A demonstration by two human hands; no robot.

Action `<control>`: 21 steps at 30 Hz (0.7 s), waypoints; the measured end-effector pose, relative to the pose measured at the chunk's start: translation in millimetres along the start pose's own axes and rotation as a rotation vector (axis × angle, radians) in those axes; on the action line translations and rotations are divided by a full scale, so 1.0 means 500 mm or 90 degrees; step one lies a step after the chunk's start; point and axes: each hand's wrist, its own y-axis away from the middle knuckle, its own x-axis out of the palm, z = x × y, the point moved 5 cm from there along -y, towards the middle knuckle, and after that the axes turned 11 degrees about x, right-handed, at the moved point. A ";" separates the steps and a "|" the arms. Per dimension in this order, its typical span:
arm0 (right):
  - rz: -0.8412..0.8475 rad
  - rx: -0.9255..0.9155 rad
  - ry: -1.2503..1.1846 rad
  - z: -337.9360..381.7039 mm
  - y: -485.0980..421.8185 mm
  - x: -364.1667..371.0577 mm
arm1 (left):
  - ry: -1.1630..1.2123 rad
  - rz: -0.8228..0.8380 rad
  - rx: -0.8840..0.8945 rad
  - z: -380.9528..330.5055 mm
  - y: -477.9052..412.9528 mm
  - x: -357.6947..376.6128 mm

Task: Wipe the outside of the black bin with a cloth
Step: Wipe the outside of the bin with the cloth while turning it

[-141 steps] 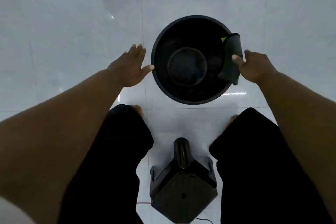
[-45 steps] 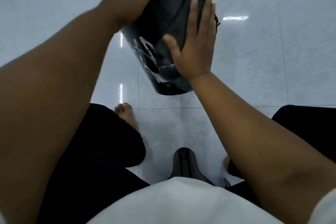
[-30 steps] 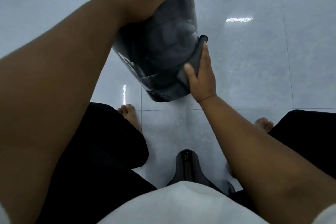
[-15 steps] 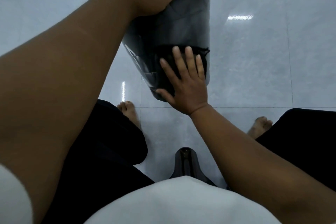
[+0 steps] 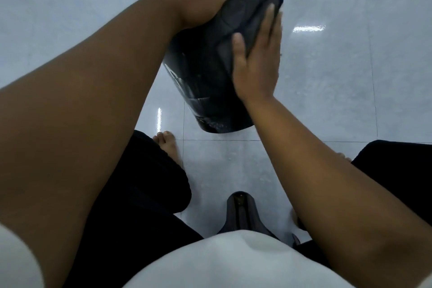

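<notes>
Nearest me: stool [image 5: 239, 213], just short of black bin [image 5: 205, 72]. Bin tilted, mouth away from me. On bin's upper wall, right hand [image 5: 257, 61], fingers flat, presses dark cloth [image 5: 252, 23]. Beyond, left hand [image 5: 205, 0] grips bin rim. I judge wiping mid-way (bin's far side unseen, probably left).

The left arm [image 5: 98, 110] reaches out from the lower left, almost straight. The left hand [image 5: 203, 0] is curled over the top edge of the black bin [image 5: 205, 72] and grips it, with the thumb on top. The right arm [image 5: 315, 182] comes in from the lower right. The right hand [image 5: 257, 63] lies flat with straight fingers and presses the cloth [image 5: 252, 21] on the bin's side. Its thumb sticks out sideways. The fingertips look blurry, maybe close together.
</notes>
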 end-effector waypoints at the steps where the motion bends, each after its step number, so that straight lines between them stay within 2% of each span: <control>1: -0.025 -0.093 0.081 0.020 0.020 0.006 | -0.025 0.004 0.011 -0.004 -0.001 0.000; 4: -0.006 -0.365 0.264 -0.005 0.104 0.028 | -0.041 0.008 0.012 0.002 0.002 -0.003; 5: 0.016 -0.407 0.267 -0.048 0.125 0.029 | -0.038 0.010 0.000 0.005 0.002 -0.006; 6: 0.041 -0.398 0.248 -0.100 0.134 0.027 | -0.038 0.011 -0.009 0.007 -0.001 -0.010; 7: 0.077 -0.331 0.202 -0.153 0.139 0.022 | -0.034 0.015 -0.017 0.008 -0.002 -0.010; 9: 0.151 -0.097 0.051 -0.226 0.132 0.010 | -0.034 0.031 -0.015 0.001 0.000 -0.009; 11: 0.181 0.063 -0.075 -0.236 0.105 0.007 | -0.030 0.033 -0.009 0.000 0.002 -0.009; 15: 0.157 0.195 -0.152 -0.148 -0.007 0.005 | -0.018 0.027 -0.016 0.004 0.012 -0.011; 16: 0.132 0.174 -0.155 -0.112 -0.031 0.001 | -0.009 0.032 -0.011 0.002 0.012 -0.008; 18: 0.054 0.056 -0.105 -0.029 -0.041 -0.009 | -0.015 0.035 0.005 -0.007 0.012 -0.003; 21: -0.023 -0.176 0.134 0.045 0.034 0.009 | -0.052 0.020 0.003 -0.006 0.011 -0.007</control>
